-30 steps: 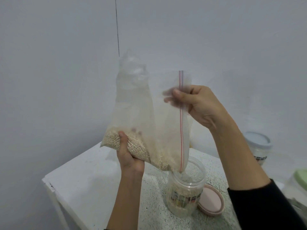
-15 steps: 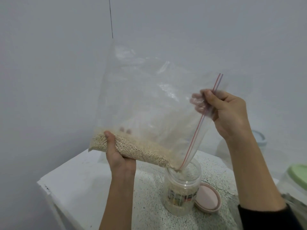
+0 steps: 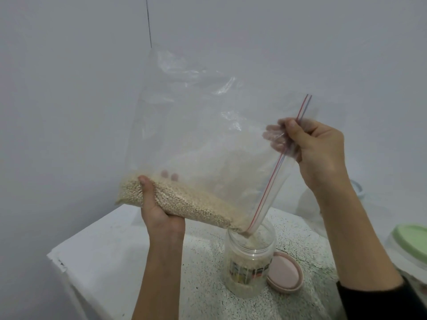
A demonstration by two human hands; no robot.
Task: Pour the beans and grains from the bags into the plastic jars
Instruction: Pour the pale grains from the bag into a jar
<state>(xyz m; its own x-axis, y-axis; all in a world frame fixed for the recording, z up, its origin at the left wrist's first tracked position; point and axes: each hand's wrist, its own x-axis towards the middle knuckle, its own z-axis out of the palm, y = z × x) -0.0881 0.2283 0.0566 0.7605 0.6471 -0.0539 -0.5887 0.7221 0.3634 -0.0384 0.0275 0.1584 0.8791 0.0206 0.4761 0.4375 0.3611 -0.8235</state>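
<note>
Since the earlier frames: zip bag (image 3: 208,135) spread out flat and swung round, its zip edge gone from upright to slanting, lower corner now dipped into the mouth of the clear plastic jar (image 3: 250,262). Grain (image 3: 184,202) has slid along the bottom fold toward that corner.

Left hand (image 3: 159,213) cups the bag from beneath, well left of the jar, thumb pressed into the grain heap, fingertips showing through the film behind. Right hand (image 3: 316,148) pinches the red and blue zip strip (image 3: 277,167) high above the jar, fingers curled round the plastic.

Jar stands on the speckled white tabletop (image 3: 208,262), partly filled. Pink lid (image 3: 285,277) lies touching or just beside the jar's right foot. Green-lidded container (image 3: 411,241) and a pale-lidded tub (image 3: 357,190) sit well right of the jar, both partly cut off or hidden.

Handling, as judged:
- Film is thin, limp, likely slick; it holds no shape of its own, so the spout exists only while the zip edge is held taut.
- Weight sits wholly in the grain, low and shifting; support belongs under that heap, as the left hand has it.
- Best steering point is the stiffer zip strip.
- Loose grain runs suddenly; lifting the left end too sharply may overshoot the jar mouth. Jar looks light and could be nudged.
</note>
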